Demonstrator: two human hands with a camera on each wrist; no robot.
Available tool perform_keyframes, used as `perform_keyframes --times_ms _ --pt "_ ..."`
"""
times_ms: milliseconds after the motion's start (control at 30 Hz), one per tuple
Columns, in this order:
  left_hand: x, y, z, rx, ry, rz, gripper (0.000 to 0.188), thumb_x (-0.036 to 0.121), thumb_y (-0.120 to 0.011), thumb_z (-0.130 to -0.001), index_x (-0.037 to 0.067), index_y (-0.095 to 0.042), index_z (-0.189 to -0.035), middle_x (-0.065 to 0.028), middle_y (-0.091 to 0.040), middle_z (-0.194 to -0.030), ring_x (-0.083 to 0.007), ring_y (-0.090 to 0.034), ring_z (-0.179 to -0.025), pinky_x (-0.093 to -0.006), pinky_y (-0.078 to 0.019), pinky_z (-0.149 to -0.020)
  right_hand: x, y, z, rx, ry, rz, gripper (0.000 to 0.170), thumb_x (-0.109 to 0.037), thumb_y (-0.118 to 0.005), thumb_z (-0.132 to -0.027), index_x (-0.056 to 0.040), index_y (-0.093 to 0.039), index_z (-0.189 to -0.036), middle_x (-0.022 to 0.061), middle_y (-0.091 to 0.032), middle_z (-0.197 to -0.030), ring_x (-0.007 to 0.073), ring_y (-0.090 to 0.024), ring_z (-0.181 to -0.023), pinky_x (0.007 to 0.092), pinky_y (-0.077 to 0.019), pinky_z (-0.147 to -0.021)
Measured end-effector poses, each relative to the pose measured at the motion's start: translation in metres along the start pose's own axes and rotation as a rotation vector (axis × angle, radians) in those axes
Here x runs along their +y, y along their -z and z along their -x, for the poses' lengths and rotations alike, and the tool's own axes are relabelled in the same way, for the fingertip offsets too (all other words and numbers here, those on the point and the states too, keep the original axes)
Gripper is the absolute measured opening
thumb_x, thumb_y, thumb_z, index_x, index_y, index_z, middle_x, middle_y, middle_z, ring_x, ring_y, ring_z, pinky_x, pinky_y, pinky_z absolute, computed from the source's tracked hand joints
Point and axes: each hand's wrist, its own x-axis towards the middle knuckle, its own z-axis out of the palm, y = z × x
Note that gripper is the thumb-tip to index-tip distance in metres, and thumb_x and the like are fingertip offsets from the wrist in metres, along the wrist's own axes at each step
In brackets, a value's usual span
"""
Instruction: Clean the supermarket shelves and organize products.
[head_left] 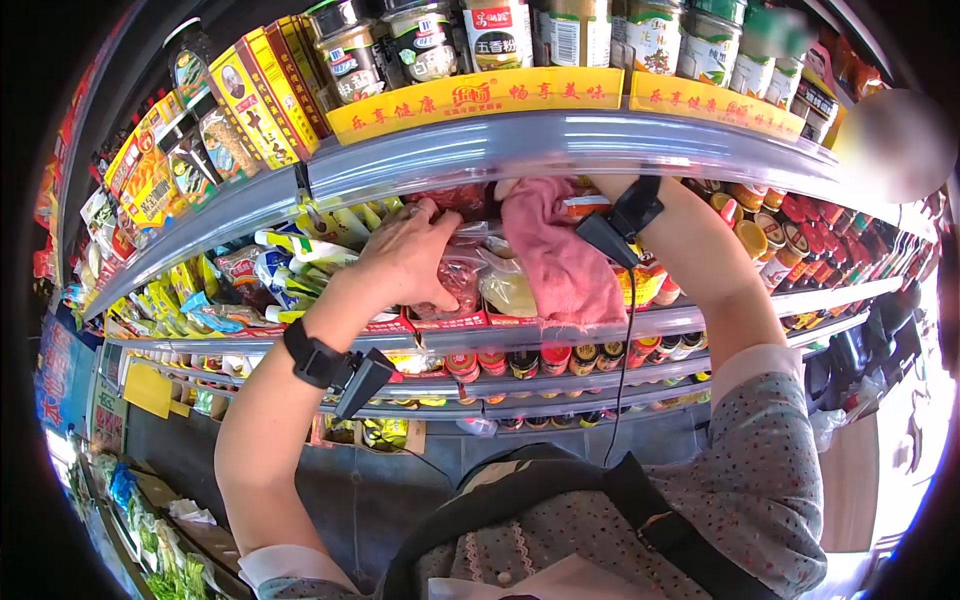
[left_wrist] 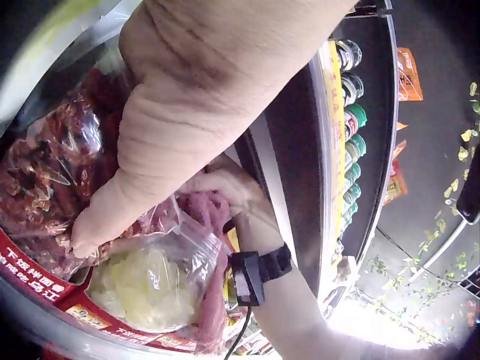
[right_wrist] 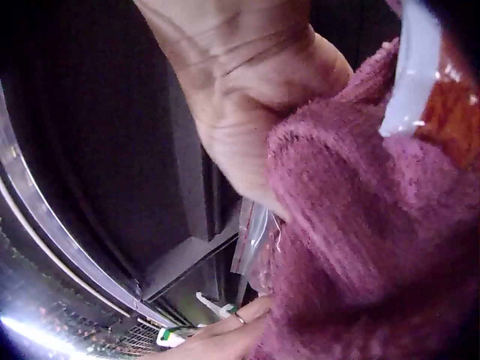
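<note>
My left hand (head_left: 405, 260) reaches into the middle shelf, fingers spread over clear bags, its thumb against a bag of dark red dried pieces (head_left: 457, 285). In the left wrist view, the left hand (left_wrist: 180, 112) covers part of that bag (left_wrist: 56, 161); a bag of pale yellow pieces (left_wrist: 146, 289) is beside it. A pink cloth (head_left: 565, 260) hangs over the shelf's front edge. The right hand (right_wrist: 259, 120) grips the bunched cloth (right_wrist: 352, 202), its fingertips hidden by the fabric. From above, the upper shelf hides most of that hand.
Spice jars (head_left: 497, 35) and yellow boxes (head_left: 265, 90) line the upper shelf, whose front edge (head_left: 470, 150) overhangs both hands. Green and yellow packets (head_left: 195, 285) lie left, jars (head_left: 790, 240) right. A black cable (head_left: 622, 370) hangs from the right wrist.
</note>
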Motion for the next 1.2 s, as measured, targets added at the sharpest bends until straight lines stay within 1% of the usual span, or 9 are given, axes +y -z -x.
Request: perform_keyframes --times_ms 67,100,133,200,233,333,400,500,1200 --pt "0.000 -0.008 0.003 0.111 -0.056 -0.035 0.094 0.037 -0.088 -0.051 0.005 -0.052 -0.131 -0.0215 -0.030 -0.145 -0.0368 -0.035 -0.134 -0.0423 -0.0347 -0.110 -0.011 0.007 0.029 -0.013 -0.004 0.016 0.037 -0.030 -0.073 -0.073 -0.0048 -0.071 -0.101 0.0146 -0.069 -0.097 0.0265 -0.065 -0.086 0.0385 -0.0513 -0.077" --pt "0.006 -0.007 0.008 0.170 -0.049 -0.063 0.089 0.037 -0.089 -0.049 0.005 -0.058 -0.126 -0.0194 -0.021 -0.151 -0.0379 -0.025 -0.139 -0.0451 -0.0304 -0.113 -0.011 0.008 0.029 -0.014 -0.008 0.022 0.037 -0.029 -0.073 -0.073 -0.0047 -0.071 -0.101 0.0146 -0.069 -0.097 0.0266 -0.065 -0.086 0.0385 -0.0513 -0.077" --pt "0.009 -0.006 0.012 0.165 -0.053 -0.067 0.089 0.037 -0.089 -0.049 0.005 -0.058 -0.126 -0.0194 -0.021 -0.151 -0.0379 -0.025 -0.139 -0.0451 -0.0304 -0.113 -0.006 -0.004 -0.002 -0.011 -0.017 0.027 0.037 -0.029 -0.072 -0.073 -0.0047 -0.071 -0.101 0.0147 -0.069 -0.097 0.0266 -0.065 -0.086 0.0386 -0.0513 -0.078" --pt "0.012 -0.003 0.015 0.288 -0.114 -0.248 0.090 0.040 -0.090 -0.048 0.005 -0.059 -0.125 -0.0199 -0.017 -0.153 -0.0414 -0.021 -0.140 -0.0497 -0.0267 -0.115 -0.015 -0.006 0.007 -0.010 -0.032 0.044 0.036 -0.029 -0.072 -0.073 -0.0047 -0.071 -0.101 0.0148 -0.069 -0.098 0.0268 -0.065 -0.087 0.0387 -0.0514 -0.078" --pt "0.012 -0.002 0.015 0.257 -0.109 -0.237 0.092 0.043 -0.089 -0.048 0.005 -0.057 -0.125 -0.0210 -0.014 -0.155 -0.0420 -0.018 -0.141 -0.0525 -0.0236 -0.115 -0.011 -0.008 -0.004 -0.013 -0.039 0.055 0.036 -0.029 -0.072 -0.074 -0.0047 -0.071 -0.101 0.0148 -0.069 -0.098 0.0268 -0.065 -0.087 0.0387 -0.0514 -0.078" --pt "0.004 -0.010 0.009 0.236 -0.099 -0.154 0.091 0.043 -0.089 -0.049 0.005 -0.056 -0.125 -0.0220 -0.013 -0.156 -0.0420 -0.016 -0.143 -0.0525 -0.0224 -0.116 -0.010 -0.015 -0.021 -0.028 -0.069 0.087 0.036 -0.028 -0.072 -0.074 -0.0047 -0.071 -0.101 0.0150 -0.069 -0.098 0.0270 -0.065 -0.087 0.0389 -0.0514 -0.078" --pt "0.003 -0.011 0.011 0.245 -0.133 -0.186 0.091 0.044 -0.088 -0.050 0.004 -0.055 -0.125 -0.0221 -0.013 -0.156 -0.0420 -0.016 -0.143 -0.0527 -0.0237 -0.115 -0.005 -0.012 -0.024 -0.029 -0.099 0.119 0.035 -0.027 -0.072 -0.074 -0.0047 -0.071 -0.101 0.0151 -0.069 -0.099 0.0271 -0.065 -0.087 0.0390 -0.0514 -0.078" --pt "0.009 -0.009 0.015 0.237 -0.113 -0.195 0.089 0.044 -0.088 -0.050 0.004 -0.056 -0.123 -0.0217 -0.013 -0.156 -0.0407 -0.018 -0.143 -0.0488 -0.0279 -0.115 -0.002 -0.014 -0.035 -0.041 -0.156 0.171 0.035 -0.027 -0.071 -0.074 -0.0047 -0.071 -0.101 0.0152 -0.069 -0.099 0.0273 -0.065 -0.088 0.0392 -0.0514 -0.078" --pt "0.004 -0.023 0.019 0.333 -0.182 -0.150 0.087 0.035 -0.088 -0.052 0.000 -0.054 -0.124 -0.0208 -0.017 -0.155 -0.0386 -0.021 -0.143 -0.0453 -0.0288 -0.114 -0.019 -0.027 -0.047 -0.149 -0.283 0.273 0.031 -0.022 -0.070 -0.074 -0.0046 -0.071 -0.100 0.0163 -0.068 -0.102 0.0287 -0.065 -0.091 0.0404 -0.0514 -0.079"
